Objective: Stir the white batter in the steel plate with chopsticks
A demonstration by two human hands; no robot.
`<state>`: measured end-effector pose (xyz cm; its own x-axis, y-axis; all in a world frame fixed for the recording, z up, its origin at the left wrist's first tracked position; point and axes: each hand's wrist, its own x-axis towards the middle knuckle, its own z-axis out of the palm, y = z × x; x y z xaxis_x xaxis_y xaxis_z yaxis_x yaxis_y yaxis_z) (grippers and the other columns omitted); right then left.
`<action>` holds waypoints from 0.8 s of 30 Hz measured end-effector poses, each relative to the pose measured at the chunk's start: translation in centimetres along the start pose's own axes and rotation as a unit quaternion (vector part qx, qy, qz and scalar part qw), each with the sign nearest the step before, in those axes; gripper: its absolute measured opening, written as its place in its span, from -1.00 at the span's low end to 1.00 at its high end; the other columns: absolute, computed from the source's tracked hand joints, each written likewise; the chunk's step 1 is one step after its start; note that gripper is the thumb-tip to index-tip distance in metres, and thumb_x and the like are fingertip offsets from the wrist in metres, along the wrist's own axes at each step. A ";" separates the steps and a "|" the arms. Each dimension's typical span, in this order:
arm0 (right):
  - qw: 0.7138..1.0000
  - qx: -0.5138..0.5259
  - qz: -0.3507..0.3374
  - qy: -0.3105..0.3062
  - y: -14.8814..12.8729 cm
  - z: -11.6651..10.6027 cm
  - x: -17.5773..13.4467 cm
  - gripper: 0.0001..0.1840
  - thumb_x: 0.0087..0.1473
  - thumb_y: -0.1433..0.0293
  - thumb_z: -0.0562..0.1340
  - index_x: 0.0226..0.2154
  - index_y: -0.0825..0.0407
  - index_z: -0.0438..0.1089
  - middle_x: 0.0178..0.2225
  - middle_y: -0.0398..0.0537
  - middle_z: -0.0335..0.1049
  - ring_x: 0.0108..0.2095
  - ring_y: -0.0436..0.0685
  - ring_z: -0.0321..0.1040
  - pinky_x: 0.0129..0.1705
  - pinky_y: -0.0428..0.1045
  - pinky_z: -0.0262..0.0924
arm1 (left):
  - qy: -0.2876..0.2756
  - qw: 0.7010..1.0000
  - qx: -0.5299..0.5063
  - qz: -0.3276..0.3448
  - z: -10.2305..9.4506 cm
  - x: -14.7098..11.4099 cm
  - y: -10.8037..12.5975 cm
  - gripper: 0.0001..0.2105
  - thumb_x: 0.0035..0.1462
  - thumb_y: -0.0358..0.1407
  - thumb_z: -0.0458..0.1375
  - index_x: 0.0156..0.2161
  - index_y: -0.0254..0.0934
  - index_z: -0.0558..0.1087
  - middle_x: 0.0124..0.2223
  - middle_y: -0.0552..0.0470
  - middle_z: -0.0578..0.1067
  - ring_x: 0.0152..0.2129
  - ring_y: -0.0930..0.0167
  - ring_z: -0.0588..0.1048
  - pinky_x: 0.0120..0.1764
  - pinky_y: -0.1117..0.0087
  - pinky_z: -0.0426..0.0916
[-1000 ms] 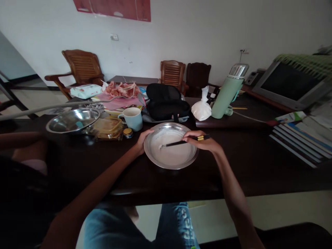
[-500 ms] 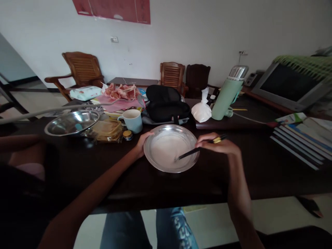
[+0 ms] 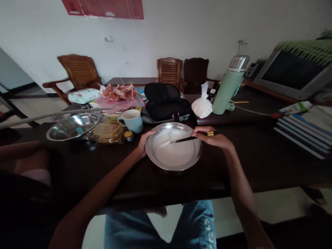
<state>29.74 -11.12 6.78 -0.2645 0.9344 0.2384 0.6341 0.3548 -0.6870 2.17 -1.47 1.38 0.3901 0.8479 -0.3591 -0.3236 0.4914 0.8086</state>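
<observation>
On the dark surface (image 3: 233, 166), a steel plate (image 3: 173, 165) of white batter is steadied at its rim by the left hand (image 3: 143, 143); black chopsticks (image 3: 193, 137) are clasped in the right hand's (image 3: 214, 138) grip, tips in the batter.

A dark wooden table (image 3: 259, 155) carries a steel plate (image 3: 155, 160), mug (image 3: 133, 120), flask (image 3: 225, 93) and books (image 3: 306, 128).

Bare forearms, blue jeans (image 3: 160, 228) with white lettering

a pale blue mug (image 3: 132, 120) stands just left of centre, an empty steel bowl (image 3: 73, 126) farther left. a green flask (image 3: 227, 90) and white bag (image 3: 202, 107) sit far right; books (image 3: 306, 128) stack at right.
</observation>
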 end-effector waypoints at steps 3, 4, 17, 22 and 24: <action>0.999 0.005 0.034 0.023 0.4 -1.6 -0.8 -0.75 0.13 0.25 0.14 -0.41 0.04 0.45 -0.39 -0.06 0.48 -0.33 0.12 0.39 -0.24 0.00 0.24 | -0.009 1.000 0.003 -0.001 -0.1 0.1 -0.1 -0.82 0.00 -0.32 0.10 -0.36 -0.30 0.55 -0.52 0.01 0.57 -0.57 0.33 0.49 -0.43 0.36 0.38; 0.999 0.017 0.039 -0.009 0.3 -2.0 -1.0 -0.75 0.12 0.25 0.14 -0.42 0.04 0.45 -0.40 -0.05 0.49 -0.33 0.13 0.40 -0.25 0.00 0.25 | -0.009 1.000 0.000 0.003 -0.2 0.1 -0.1 -0.81 0.00 -0.32 0.10 -0.37 -0.31 0.56 -0.53 0.00 0.56 -0.58 0.33 0.49 -0.44 0.36 0.38; 0.994 0.087 0.054 0.040 0.4 -0.6 -0.1 -0.77 0.12 0.32 0.13 -0.43 0.03 0.46 -0.35 -0.02 0.50 -0.26 0.14 0.37 -0.13 0.01 0.19 | -0.017 1.000 -0.017 -0.015 0.1 -0.2 0.0 -0.78 0.09 -0.36 0.04 -0.40 -0.41 0.52 -0.54 0.02 0.56 -0.58 0.37 0.47 -0.38 0.39 0.35; 0.992 0.112 0.022 -0.055 -0.7 -0.1 0.0 -0.73 0.11 0.28 0.15 -0.51 0.06 0.43 -0.44 -0.02 0.51 -0.33 0.14 0.42 -0.24 0.01 0.28 | 0.023 0.999 -0.022 -0.026 -0.7 -0.2 0.2 -0.85 -0.02 -0.35 0.11 -0.41 -0.38 0.52 -0.60 0.03 0.52 -0.62 0.35 0.46 -0.40 0.35 0.34; 0.992 0.107 0.010 -0.067 -0.9 1.5 0.5 -0.72 0.14 0.28 0.11 -0.44 0.07 0.43 -0.40 -0.01 0.51 -0.32 0.13 0.42 -0.25 0.01 0.28 | -0.019 0.999 -0.011 -0.045 -1.3 0.4 0.0 -0.82 -0.05 -0.32 0.14 -0.37 -0.39 0.53 -0.56 -0.01 0.54 -0.59 0.32 0.48 -0.38 0.32 0.35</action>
<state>27.91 -11.04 6.48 -0.3567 0.9236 0.1402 0.4758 0.3088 -0.8236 1.18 -0.85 0.64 0.4498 0.7928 -0.4112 -0.3054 0.5692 0.7634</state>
